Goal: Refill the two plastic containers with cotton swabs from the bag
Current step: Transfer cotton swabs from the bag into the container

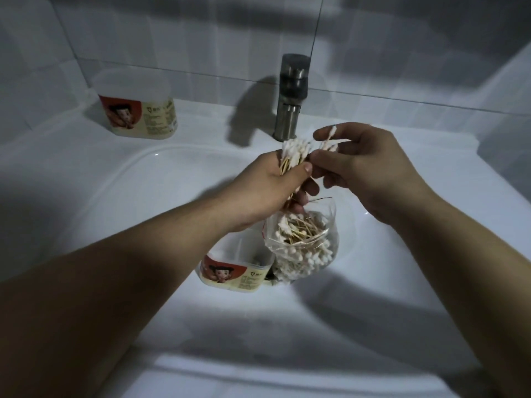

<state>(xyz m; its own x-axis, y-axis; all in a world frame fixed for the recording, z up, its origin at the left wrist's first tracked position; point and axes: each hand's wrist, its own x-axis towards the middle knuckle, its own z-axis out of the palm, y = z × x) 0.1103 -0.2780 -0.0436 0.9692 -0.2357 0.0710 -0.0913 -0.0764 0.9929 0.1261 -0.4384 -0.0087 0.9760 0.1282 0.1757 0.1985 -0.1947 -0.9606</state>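
A bundle of swabs point(293, 156) is gripped in the left hand point(270, 191), which is closed around the wooden stems; the long axis of the bundle runs up and away from the camera, tilted slightly right, with the white cotton tips pointing toward the tap point(290, 96). A few more swabs point(329, 142) are pinched between the thumb and fingers of the right hand point(365, 168), their tips up; the other fingers are loosely curled. The two hands are held just beside each other, above the sink point(143, 182).

Below the left hand, a clear bag point(304, 245) is seen standing in the basin with its mouth open upward. It is packed with swabs that lie crosswise in a loose jumble, so no single direction can be given. Touching the bag's left side, an open container point(232, 271) with a red cartoon label stands upright; what is inside it cannot be made out. A second container point(138, 107) with the same label stands upright on the sink ledge at the far left, well apart, against the wall.

The sink is white and glossy. The wall point(201, 38) behind is covered in pale tiles, and the light is dim, with strong shadows thrown across wall and basin.
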